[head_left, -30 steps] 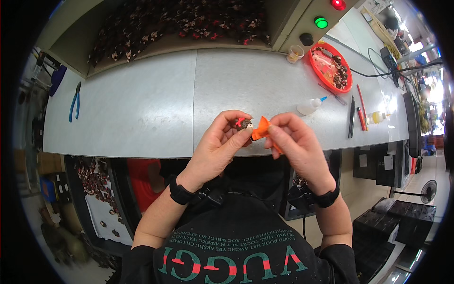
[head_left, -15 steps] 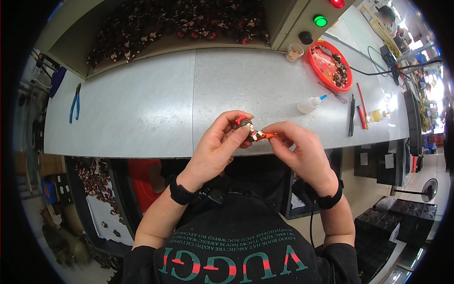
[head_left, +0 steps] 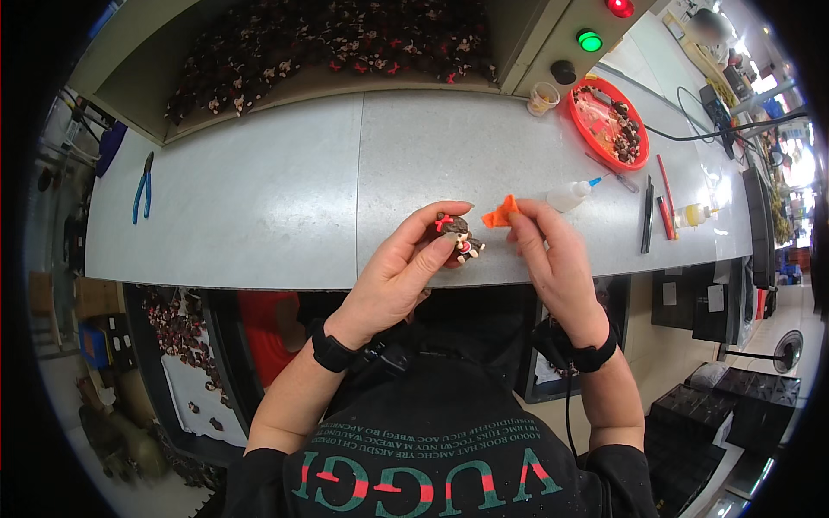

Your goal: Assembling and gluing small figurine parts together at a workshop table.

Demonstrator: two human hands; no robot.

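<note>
Near the front edge of the grey worktable (head_left: 259,207), my left hand (head_left: 399,268) is closed around a small doll figurine (head_left: 466,244). The figurine has dark brown hair, a red bow, a pale face and limbs and red and dark clothing; my fingers hide part of it. Just to its right, my right hand (head_left: 557,263) pinches a crumpled orange cloth (head_left: 499,213) between thumb and fingers. The cloth is apart from the figurine. A squeeze bottle (head_left: 567,195) with a blue tip lies close beyond my right hand.
A red tray (head_left: 642,147) of small parts and a clear cup (head_left: 542,99) stand at the far right. Pens (head_left: 665,207) and a yellow bottle (head_left: 693,214) lie right. Blue-handled pliers (head_left: 142,194) lie left. Many figurines (head_left: 328,52) fill the shelf opening. Black trays (head_left: 186,363) sit below the edge.
My right hand has drawn the orange cloth away from the figurine, up and slightly right. The figurine has turned a little in my left hand, showing more of its front.
</note>
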